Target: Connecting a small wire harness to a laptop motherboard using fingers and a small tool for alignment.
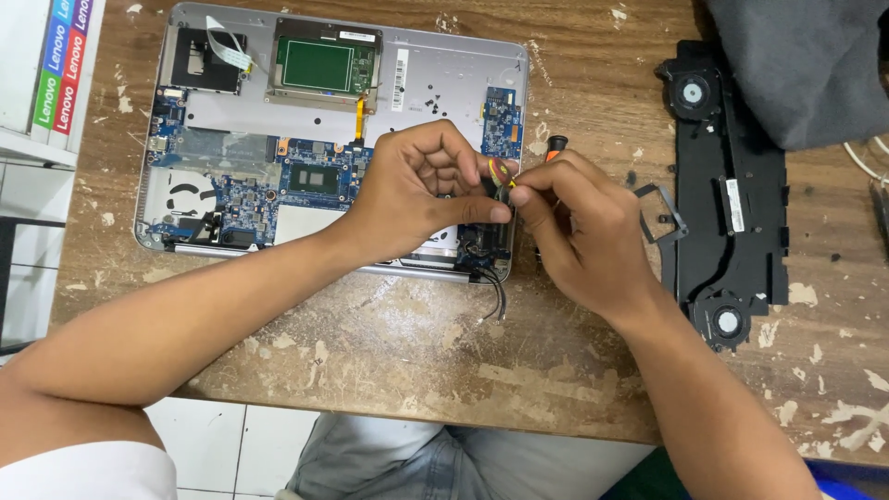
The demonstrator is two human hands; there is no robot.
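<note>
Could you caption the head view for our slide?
Both hands pinch a small wired part over an opened laptop.

— Where does the head camera sit?
— Above the opened laptop chassis [333,139], looking steeply down from the wooden table's [417,343] near edge, close in.
— Any second view?
— Just this one.

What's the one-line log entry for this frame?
left hand: pinching small wired part | right hand: pinching same part | under: open laptop | right: fan unit

Small red-yellow wire bundle [501,169] pinched above opened laptop [435,74]
</note>
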